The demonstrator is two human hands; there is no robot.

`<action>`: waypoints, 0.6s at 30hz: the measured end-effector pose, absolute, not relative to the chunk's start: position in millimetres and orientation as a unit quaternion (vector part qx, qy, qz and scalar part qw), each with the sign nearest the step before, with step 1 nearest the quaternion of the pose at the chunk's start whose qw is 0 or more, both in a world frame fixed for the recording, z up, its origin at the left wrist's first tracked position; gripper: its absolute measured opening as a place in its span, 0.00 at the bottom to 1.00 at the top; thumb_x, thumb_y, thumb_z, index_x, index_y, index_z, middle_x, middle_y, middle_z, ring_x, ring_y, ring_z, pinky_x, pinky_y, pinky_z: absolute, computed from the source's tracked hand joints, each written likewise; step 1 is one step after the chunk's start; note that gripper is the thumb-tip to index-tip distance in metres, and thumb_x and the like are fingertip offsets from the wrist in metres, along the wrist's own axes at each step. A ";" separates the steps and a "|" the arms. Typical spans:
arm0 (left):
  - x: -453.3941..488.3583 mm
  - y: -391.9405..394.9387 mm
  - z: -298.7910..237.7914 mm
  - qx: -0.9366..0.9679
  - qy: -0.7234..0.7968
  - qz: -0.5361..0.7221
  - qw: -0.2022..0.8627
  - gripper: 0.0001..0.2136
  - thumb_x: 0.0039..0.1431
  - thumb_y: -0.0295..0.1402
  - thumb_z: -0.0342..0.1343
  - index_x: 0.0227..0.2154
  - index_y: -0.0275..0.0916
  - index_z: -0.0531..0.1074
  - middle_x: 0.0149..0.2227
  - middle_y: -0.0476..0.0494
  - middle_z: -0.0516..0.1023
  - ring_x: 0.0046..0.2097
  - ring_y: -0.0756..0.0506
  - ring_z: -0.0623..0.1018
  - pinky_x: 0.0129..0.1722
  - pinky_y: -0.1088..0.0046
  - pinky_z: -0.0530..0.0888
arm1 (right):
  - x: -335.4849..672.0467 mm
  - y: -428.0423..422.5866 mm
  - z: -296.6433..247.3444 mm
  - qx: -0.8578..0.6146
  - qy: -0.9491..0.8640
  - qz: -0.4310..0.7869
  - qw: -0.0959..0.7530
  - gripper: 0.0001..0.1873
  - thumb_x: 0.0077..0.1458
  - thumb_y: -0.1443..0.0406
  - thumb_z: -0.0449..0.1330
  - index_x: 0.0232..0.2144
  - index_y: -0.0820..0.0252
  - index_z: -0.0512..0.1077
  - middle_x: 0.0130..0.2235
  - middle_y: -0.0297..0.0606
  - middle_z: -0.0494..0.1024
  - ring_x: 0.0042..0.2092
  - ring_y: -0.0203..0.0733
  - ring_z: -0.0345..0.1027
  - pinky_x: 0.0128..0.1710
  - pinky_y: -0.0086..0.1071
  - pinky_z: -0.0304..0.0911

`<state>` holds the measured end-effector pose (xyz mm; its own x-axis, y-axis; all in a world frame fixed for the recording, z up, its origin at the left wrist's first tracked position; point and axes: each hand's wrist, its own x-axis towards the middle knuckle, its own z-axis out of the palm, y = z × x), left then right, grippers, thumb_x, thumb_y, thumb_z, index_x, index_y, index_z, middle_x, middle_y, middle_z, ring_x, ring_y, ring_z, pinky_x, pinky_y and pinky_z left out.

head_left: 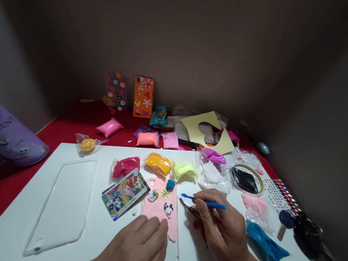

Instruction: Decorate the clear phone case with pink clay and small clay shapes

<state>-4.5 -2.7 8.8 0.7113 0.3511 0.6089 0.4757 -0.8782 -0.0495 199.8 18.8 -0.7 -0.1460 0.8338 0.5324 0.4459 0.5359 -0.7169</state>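
Note:
A phone case point(175, 255) lies in front of me, its upper part covered with pink clay point(156, 210). Small clay figures sit on the pink layer, among them a white animal face point(168, 209) and a teal lump point(170, 185). My left hand point(141, 247) rests over the lower part of the case, fingers curled together; whatever is in them is hidden. To the right of the case, my right hand point(221, 227) grips a blue clay modelling tool point(204, 202) near its middle, its spoon-like end pointing left. Below it a dark, thin pointed tool point(190, 207) shows beside the same fingers.
A picture card point(125, 193) and clear case point(63, 205) lie left. Clay packets, including a yellow one point(184, 170), stand behind. At right are a tape roll point(247, 180), blue packet point(265, 244), gem stickers point(283, 195) and scissors point(314, 247). A purple tube point(4, 128) leans in.

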 end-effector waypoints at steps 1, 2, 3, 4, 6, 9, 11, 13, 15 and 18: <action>-4.5 -2.5 9.0 -0.919 -0.224 -0.307 0.105 0.11 0.55 0.16 0.46 0.29 0.26 0.75 0.31 0.32 0.78 0.31 0.43 0.73 0.24 0.68 0.71 | 199.8 18.9 -0.6 -0.442 -0.727 0.199 0.486 0.06 0.60 0.72 0.54 0.38 0.59 0.68 0.33 0.36 0.72 0.33 0.35 0.68 0.31 0.29 0.63; -4.4 -2.2 9.3 -0.919 -0.223 -0.307 0.108 0.11 0.55 0.16 0.46 0.29 0.26 0.75 0.31 0.32 0.78 0.31 0.42 0.73 0.24 0.68 0.71 | 199.9 19.2 -0.6 -0.446 -0.726 0.199 0.484 0.06 0.60 0.71 0.54 0.39 0.59 0.68 0.34 0.36 0.72 0.33 0.36 0.68 0.32 0.29 0.63; -4.4 -2.0 9.8 -0.920 -0.222 -0.305 0.109 0.11 0.55 0.16 0.46 0.29 0.26 0.75 0.31 0.31 0.78 0.31 0.42 0.73 0.23 0.67 0.71 | 199.9 19.5 -0.6 -0.451 -0.727 0.201 0.477 0.06 0.60 0.71 0.54 0.38 0.59 0.69 0.34 0.36 0.72 0.34 0.36 0.68 0.32 0.30 0.63; -4.5 -1.9 10.4 -0.921 -0.220 -0.303 0.109 0.11 0.55 0.16 0.46 0.29 0.26 0.75 0.31 0.31 0.78 0.31 0.42 0.73 0.23 0.67 0.71 | 200.0 19.7 -0.6 -0.456 -0.728 0.205 0.469 0.05 0.60 0.70 0.54 0.38 0.59 0.69 0.34 0.36 0.72 0.34 0.37 0.68 0.33 0.30 0.63; -4.7 -1.9 11.7 -0.923 -0.217 -0.298 0.109 0.12 0.55 0.16 0.46 0.30 0.26 0.75 0.31 0.31 0.78 0.30 0.43 0.73 0.24 0.67 0.71 | 199.9 19.7 -0.5 -0.463 -0.725 0.214 0.462 0.05 0.60 0.70 0.54 0.37 0.58 0.69 0.34 0.36 0.72 0.34 0.37 0.68 0.33 0.31 0.64; -5.1 -2.0 13.3 -0.924 -0.219 -0.294 0.111 0.13 0.56 0.16 0.44 0.30 0.26 0.74 0.31 0.32 0.78 0.31 0.42 0.73 0.25 0.67 0.71 | 200.0 17.6 0.5 -0.452 -0.717 0.219 0.483 0.06 0.60 0.71 0.53 0.38 0.58 0.68 0.33 0.36 0.72 0.32 0.36 0.69 0.30 0.29 0.64; -5.1 -1.7 14.2 -0.924 -0.219 -0.294 0.111 0.13 0.57 0.16 0.43 0.31 0.26 0.74 0.32 0.32 0.78 0.32 0.42 0.73 0.25 0.67 0.71 | 200.1 15.5 2.2 -0.436 -0.715 0.231 0.495 0.06 0.60 0.71 0.53 0.38 0.58 0.68 0.32 0.36 0.72 0.29 0.34 0.68 0.26 0.28 0.63; -5.0 -1.1 15.1 -0.925 -0.217 -0.293 0.108 0.12 0.57 0.17 0.44 0.32 0.26 0.74 0.33 0.31 0.78 0.32 0.42 0.73 0.24 0.68 0.70 | 200.5 13.9 4.5 -0.421 -0.714 0.248 0.501 0.07 0.60 0.71 0.52 0.38 0.58 0.68 0.32 0.36 0.72 0.27 0.34 0.67 0.24 0.27 0.63; -5.0 -0.6 15.8 -0.926 -0.214 -0.291 0.107 0.11 0.57 0.17 0.45 0.33 0.26 0.74 0.36 0.30 0.79 0.32 0.42 0.73 0.23 0.68 0.70 | 200.9 13.2 7.1 -0.409 -0.716 0.254 0.505 0.07 0.60 0.71 0.52 0.37 0.58 0.68 0.31 0.36 0.72 0.27 0.33 0.67 0.24 0.27 0.63; -5.6 -0.9 15.6 -0.930 -0.213 -0.279 0.106 0.11 0.57 0.18 0.46 0.33 0.26 0.74 0.37 0.29 0.79 0.32 0.42 0.74 0.23 0.68 0.70 | 201.4 13.3 9.9 -0.396 -0.728 0.253 0.500 0.06 0.59 0.72 0.53 0.34 0.59 0.69 0.29 0.36 0.73 0.28 0.36 0.67 0.26 0.29 0.64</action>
